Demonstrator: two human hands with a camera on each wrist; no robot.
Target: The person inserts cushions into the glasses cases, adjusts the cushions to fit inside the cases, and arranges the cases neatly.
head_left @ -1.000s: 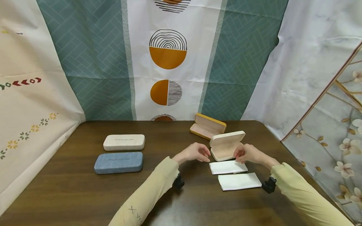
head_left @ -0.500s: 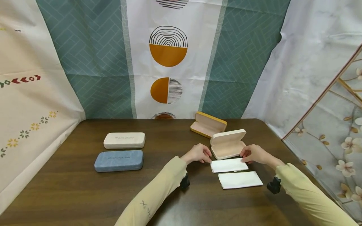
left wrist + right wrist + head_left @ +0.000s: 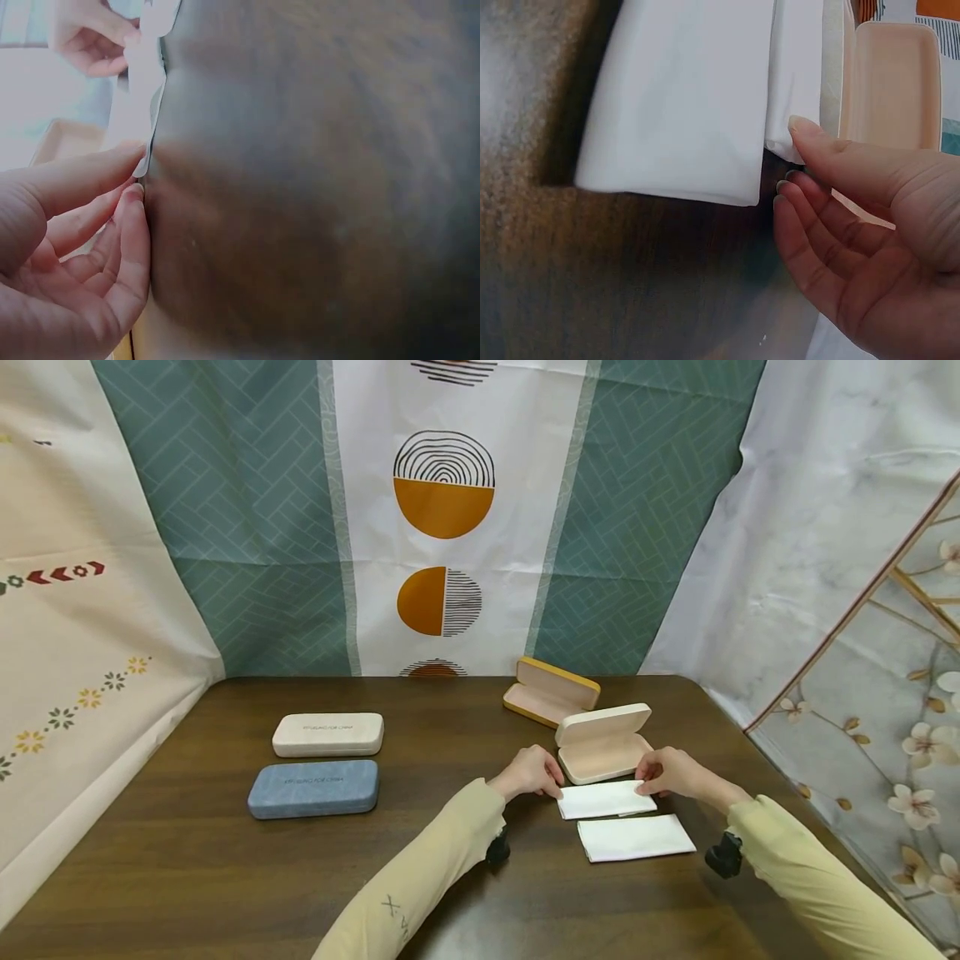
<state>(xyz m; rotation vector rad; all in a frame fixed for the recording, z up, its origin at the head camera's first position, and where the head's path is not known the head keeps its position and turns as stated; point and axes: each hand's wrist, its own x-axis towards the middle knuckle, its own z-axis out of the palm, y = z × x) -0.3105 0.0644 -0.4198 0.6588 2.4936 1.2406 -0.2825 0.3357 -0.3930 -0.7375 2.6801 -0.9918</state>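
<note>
Two folded white cloths lie side by side on the right of the table. At the left end of the farther cloth (image 3: 603, 800), my left hand (image 3: 531, 772) pinches the edge between thumb and fingers, as the left wrist view also shows. My right hand (image 3: 675, 774) has the opposite end: in the right wrist view its thumb lies on top, with the fingertips below the edge. The nearer cloth (image 3: 636, 839) lies flat and untouched. Just beyond the hands stands an open cream glasses case (image 3: 600, 758), its lid tilted back and its lining showing.
An open yellow glasses case (image 3: 542, 702) stands behind the cream one. To the left, a closed cream case (image 3: 328, 737) and a closed blue case (image 3: 313, 792) lie on the brown wooden table (image 3: 187, 860). Patterned curtains hang behind and at both sides.
My left hand has moved right to the cloth's left end and taken hold of it. My right hand has shifted slightly right along the cloth to its right end.
</note>
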